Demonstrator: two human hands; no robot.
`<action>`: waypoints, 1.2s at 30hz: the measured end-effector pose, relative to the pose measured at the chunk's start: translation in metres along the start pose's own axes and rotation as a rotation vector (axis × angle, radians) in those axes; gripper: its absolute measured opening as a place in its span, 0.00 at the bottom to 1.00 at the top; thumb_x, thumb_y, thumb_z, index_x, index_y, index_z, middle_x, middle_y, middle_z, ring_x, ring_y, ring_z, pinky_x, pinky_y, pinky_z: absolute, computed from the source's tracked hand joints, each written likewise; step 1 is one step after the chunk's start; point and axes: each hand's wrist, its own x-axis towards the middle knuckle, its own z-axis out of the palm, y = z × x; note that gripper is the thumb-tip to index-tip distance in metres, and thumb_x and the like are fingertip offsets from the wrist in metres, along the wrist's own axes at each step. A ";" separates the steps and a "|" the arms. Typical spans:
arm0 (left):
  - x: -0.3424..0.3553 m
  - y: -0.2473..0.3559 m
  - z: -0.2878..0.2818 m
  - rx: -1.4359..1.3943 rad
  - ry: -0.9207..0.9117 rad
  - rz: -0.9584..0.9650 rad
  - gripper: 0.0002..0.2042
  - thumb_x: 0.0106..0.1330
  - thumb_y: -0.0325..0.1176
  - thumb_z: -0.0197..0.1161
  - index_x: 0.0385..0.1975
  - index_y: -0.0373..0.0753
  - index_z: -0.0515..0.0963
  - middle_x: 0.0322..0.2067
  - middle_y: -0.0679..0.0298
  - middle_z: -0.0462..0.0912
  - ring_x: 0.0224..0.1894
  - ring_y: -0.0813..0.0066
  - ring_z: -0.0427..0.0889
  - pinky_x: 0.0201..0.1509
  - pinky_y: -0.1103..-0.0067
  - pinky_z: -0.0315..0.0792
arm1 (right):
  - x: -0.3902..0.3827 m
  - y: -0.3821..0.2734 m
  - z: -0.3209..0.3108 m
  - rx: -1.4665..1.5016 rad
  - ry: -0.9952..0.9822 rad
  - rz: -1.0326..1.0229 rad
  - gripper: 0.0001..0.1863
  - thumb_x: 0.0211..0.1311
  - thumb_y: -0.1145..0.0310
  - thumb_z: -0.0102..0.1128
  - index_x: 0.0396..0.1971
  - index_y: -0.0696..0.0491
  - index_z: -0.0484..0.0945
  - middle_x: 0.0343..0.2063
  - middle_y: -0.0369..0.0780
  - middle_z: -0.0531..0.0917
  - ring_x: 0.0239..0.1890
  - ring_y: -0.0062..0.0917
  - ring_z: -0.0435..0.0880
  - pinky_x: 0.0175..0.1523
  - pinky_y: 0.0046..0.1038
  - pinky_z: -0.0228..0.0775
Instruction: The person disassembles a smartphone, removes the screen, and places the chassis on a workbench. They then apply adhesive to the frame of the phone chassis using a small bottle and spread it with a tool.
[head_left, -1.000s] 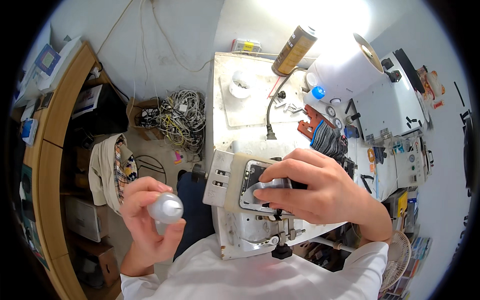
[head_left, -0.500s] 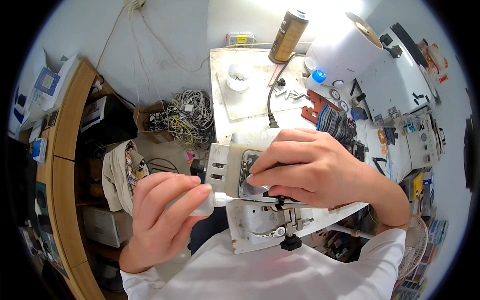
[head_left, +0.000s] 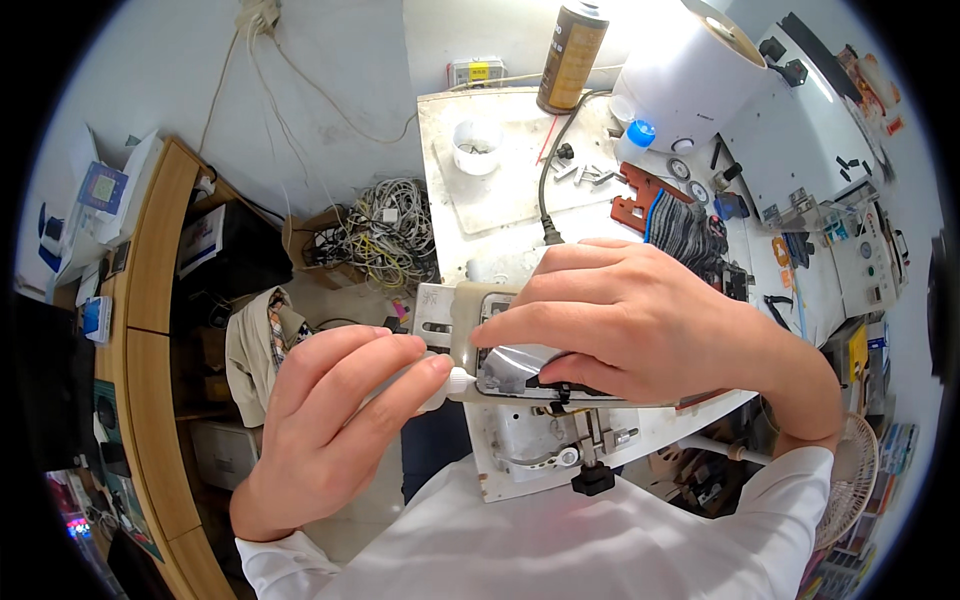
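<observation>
My left hand (head_left: 325, 420) grips a small white bottle (head_left: 435, 388) and its nozzle tip touches the left edge of a phone (head_left: 520, 365). The phone lies flat in a metal clamp fixture (head_left: 530, 450) at the near edge of the workbench. My right hand (head_left: 640, 320) lies over the phone, fingers pressing down on its silvery back. Most of the phone is hidden under that hand. A black knob (head_left: 592, 480) sticks out at the front of the fixture.
On the white bench (head_left: 500, 200) stand a small white cup (head_left: 477, 145), a brown spray can (head_left: 570, 55), a large white paper roll (head_left: 690, 70), a black cable (head_left: 548, 190) and red tools (head_left: 640, 200). Tangled cables (head_left: 380, 235) lie on the floor beside wooden shelving (head_left: 150, 300).
My left hand has brought the white bottle from down at my left up to the phone's edge. The right hand has stayed on the phone.
</observation>
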 end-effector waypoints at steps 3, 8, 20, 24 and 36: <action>0.000 -0.001 0.000 0.012 -0.008 0.003 0.24 0.48 0.24 0.74 0.50 0.38 0.87 0.50 0.62 0.85 0.50 0.61 0.82 0.51 0.72 0.80 | 0.000 0.000 -0.001 -0.008 -0.014 -0.007 0.21 0.56 0.74 0.72 0.51 0.51 0.83 0.37 0.36 0.84 0.45 0.33 0.83 0.49 0.36 0.77; -0.005 -0.004 0.001 -0.024 0.030 -0.052 0.25 0.47 0.23 0.75 0.51 0.38 0.86 0.51 0.61 0.84 0.51 0.59 0.81 0.52 0.70 0.79 | 0.000 0.000 -0.003 -0.012 -0.036 0.009 0.19 0.56 0.73 0.72 0.49 0.52 0.84 0.38 0.36 0.86 0.46 0.33 0.83 0.50 0.36 0.78; -0.007 -0.002 0.000 -0.028 -0.020 -0.022 0.26 0.48 0.22 0.75 0.52 0.40 0.86 0.51 0.62 0.84 0.52 0.60 0.80 0.53 0.71 0.79 | -0.009 0.008 0.010 0.007 0.076 -0.069 0.11 0.51 0.70 0.79 0.36 0.50 0.89 0.44 0.32 0.87 0.42 0.31 0.84 0.47 0.35 0.79; -0.005 -0.001 -0.001 -0.017 -0.030 -0.013 0.26 0.48 0.23 0.75 0.53 0.40 0.86 0.51 0.62 0.84 0.52 0.60 0.80 0.53 0.71 0.79 | -0.008 0.008 0.010 0.005 0.079 -0.074 0.12 0.51 0.71 0.79 0.37 0.50 0.89 0.45 0.32 0.87 0.43 0.31 0.84 0.48 0.35 0.79; -0.026 -0.005 0.013 -0.122 0.123 -0.112 0.24 0.53 0.26 0.76 0.53 0.38 0.85 0.51 0.59 0.84 0.52 0.55 0.80 0.56 0.66 0.77 | 0.025 -0.013 -0.009 -0.182 -0.271 0.185 0.15 0.62 0.61 0.74 0.39 0.54 0.81 0.32 0.41 0.83 0.40 0.40 0.85 0.48 0.40 0.75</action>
